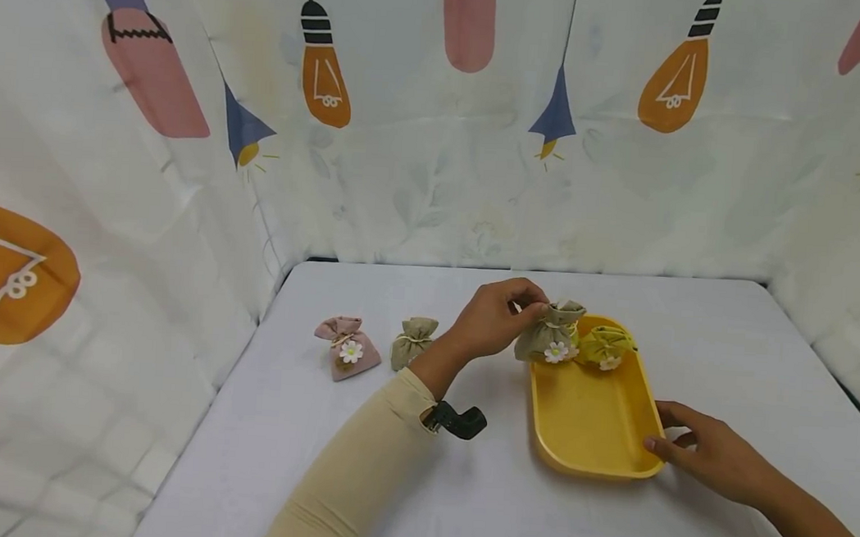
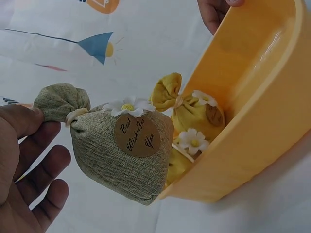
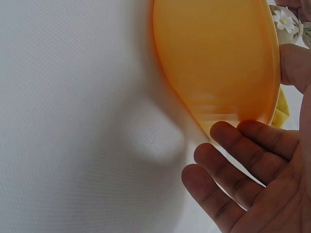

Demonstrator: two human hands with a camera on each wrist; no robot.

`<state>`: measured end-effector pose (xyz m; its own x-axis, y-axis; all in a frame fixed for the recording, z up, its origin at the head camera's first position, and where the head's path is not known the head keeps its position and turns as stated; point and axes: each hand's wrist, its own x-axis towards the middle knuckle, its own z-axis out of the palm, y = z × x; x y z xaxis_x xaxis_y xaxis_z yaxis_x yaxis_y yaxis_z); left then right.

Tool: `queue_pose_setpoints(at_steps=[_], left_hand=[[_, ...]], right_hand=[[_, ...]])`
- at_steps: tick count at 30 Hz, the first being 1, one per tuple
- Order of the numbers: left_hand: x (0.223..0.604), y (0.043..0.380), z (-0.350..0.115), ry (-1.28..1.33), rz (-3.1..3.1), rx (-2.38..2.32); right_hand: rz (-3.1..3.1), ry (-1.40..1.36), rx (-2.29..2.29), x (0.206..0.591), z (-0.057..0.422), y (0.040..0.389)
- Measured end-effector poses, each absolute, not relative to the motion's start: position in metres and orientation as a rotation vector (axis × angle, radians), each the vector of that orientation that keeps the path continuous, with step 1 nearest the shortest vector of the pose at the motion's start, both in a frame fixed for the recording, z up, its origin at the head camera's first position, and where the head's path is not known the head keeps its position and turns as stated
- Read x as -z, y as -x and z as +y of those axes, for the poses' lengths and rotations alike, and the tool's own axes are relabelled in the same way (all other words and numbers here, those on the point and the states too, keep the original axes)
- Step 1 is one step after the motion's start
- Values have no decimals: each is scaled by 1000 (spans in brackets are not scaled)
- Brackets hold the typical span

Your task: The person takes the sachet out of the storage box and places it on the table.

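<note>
My left hand [image 1: 497,315] pinches the gathered neck of a grey-green cloth pouch [image 1: 540,342] between thumb and fingers. The pouch hangs over the far left corner of a yellow plastic tray [image 1: 586,430]. It bears a white flower and a round brown tag reading "Best Wishes For You" in the left wrist view. Inside the tray's far end are yellow pouches [image 2: 194,121], one partly hidden behind the held pouch. At the tray's near right side, my right hand [image 1: 717,457] grips the wall, thumb over the rim and fingers [image 3: 243,150] against the outside.
A pink pouch [image 1: 354,358] with a white flower lies on the white table [image 1: 475,501] at the left. Beside it another grey-green pouch [image 1: 412,340] is partly covered by my left forearm. Printed white cloth [image 1: 420,194] hangs behind the table and at its sides.
</note>
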<state>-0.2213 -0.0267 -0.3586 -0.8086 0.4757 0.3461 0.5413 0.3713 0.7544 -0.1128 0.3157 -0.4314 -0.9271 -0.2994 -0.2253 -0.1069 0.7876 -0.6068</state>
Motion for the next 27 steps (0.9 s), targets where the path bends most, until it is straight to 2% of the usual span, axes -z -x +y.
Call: queue_pose_setpoints(at_steps=[27], left_hand=[[357,229,-82,817,-2698,1258]], right_hand=[[2650,322,869,432,318,113]])
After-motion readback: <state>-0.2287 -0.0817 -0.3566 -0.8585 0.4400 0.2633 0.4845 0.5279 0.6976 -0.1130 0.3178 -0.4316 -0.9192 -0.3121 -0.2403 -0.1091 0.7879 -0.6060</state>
